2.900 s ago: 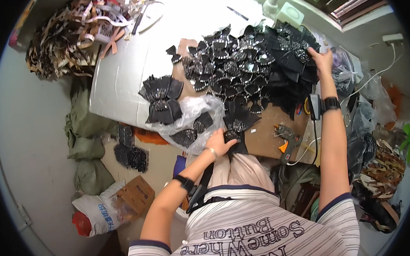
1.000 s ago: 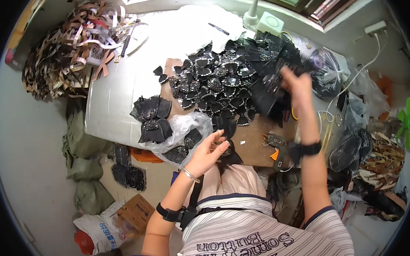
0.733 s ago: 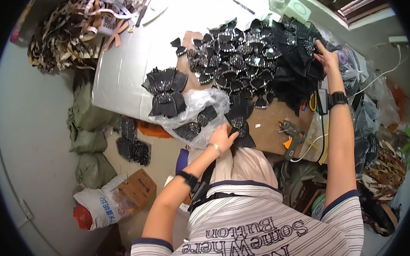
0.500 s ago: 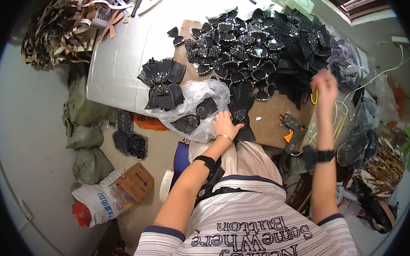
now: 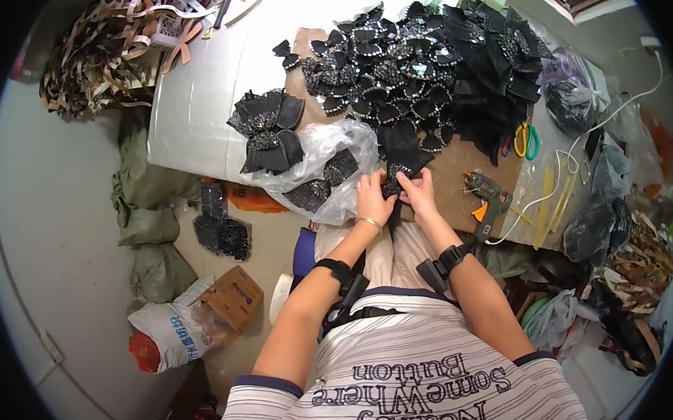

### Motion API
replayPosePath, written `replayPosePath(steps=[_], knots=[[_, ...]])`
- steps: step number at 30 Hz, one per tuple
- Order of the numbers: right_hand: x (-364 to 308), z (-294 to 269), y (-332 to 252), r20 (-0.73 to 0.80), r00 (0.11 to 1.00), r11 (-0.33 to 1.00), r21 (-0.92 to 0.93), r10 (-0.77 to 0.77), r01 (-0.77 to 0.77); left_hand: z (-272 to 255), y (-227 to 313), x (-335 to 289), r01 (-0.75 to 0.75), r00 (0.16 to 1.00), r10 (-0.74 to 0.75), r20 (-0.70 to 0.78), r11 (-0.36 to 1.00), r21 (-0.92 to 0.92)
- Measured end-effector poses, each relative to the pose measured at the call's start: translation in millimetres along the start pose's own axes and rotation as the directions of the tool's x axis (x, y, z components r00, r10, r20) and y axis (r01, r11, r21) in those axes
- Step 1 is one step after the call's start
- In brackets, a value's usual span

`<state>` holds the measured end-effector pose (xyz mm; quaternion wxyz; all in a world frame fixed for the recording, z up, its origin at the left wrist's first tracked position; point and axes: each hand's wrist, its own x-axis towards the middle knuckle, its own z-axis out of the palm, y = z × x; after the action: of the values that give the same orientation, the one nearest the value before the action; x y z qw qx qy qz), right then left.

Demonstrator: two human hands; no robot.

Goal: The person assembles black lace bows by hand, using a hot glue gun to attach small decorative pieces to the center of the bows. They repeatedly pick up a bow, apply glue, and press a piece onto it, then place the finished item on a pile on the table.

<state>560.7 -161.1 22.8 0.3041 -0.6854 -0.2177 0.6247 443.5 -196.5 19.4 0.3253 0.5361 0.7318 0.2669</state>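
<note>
A black fabric bow with a beaded middle (image 5: 408,144) lies at the table's near edge, between my two hands. My left hand (image 5: 374,199) closes on its near left side, fingers pressed to the dark beaded part. From the right, my right hand (image 5: 419,195) pinches the same bow, thumb and fingers close to the left hand's. What the fingertips cover is hidden. Just left of my left hand, a clear plastic bag (image 5: 359,142) holds dark beaded pieces (image 5: 309,195). Another pair of black bows (image 5: 265,130) lies beyond the bag.
Several jewelled black bows (image 5: 390,70) are heaped at the back, beside piled black fabric bows (image 5: 496,57). An orange-trigger glue gun (image 5: 490,202) rests at right, its white cord (image 5: 552,191) trailing. Scissors with yellow and green handles (image 5: 531,142) and yellowish glue sticks (image 5: 557,206) lie further right.
My right hand has come from the scissors at the right to the bow in front of me. The left hand has shifted slightly and now grips the bow too.
</note>
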Motion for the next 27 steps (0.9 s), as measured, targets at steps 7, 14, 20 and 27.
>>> replayPosePath(steps=[7,14,20,27], knots=[[-89,-27,-109,0.393,0.919,0.949,0.301,-0.040,-0.088,-85,74,-13,0.198,0.928,0.009,0.373,0.836,-0.512],[-133,-37,-164,0.500,0.845,0.952,0.303,-0.190,0.034,-136,143,-25,0.029,0.938,0.162,0.307,0.844,-0.535],[-142,-33,-175,0.461,0.821,0.923,0.332,-0.337,0.193,-141,154,-21,0.036,0.927,0.231,0.296,0.729,-0.684],[-138,-36,-178,0.419,0.861,0.929,0.341,-0.287,0.144,-142,156,-9,0.112,0.865,0.207,0.457,0.809,-0.577]])
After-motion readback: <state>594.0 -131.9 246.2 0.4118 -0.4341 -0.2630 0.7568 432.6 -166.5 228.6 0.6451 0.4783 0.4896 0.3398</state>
